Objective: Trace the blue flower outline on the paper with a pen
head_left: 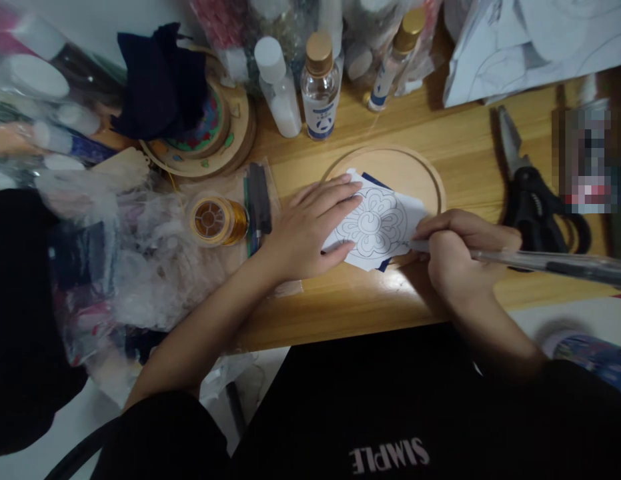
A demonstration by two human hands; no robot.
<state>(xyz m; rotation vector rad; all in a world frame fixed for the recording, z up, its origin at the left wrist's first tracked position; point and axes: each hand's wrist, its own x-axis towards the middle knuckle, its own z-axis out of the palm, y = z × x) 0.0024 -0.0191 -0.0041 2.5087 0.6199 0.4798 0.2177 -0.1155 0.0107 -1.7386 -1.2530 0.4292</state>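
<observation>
A white paper with a line-drawn flower pattern [373,223] lies over a dark blue piece [374,180] on a round wooden board [430,175]. My left hand [313,230] rests on the paper's left side with fingers stretched out, pressing it down. At the lower right of the pattern, my right hand [457,250] is closed around a clear pen [545,263]. The pen's tip touches or nearly touches the outer ring of the drawing. Part of the board is hidden beneath the paper and both hands.
Black-handled scissors [530,193] lie to the right. Small bottles [320,90] stand behind the board. On the left are a spool of golden thread [217,220], crumpled plastic bags [145,273] and stacked round wooden pieces [230,143]. Papers [540,50] sit at the back right.
</observation>
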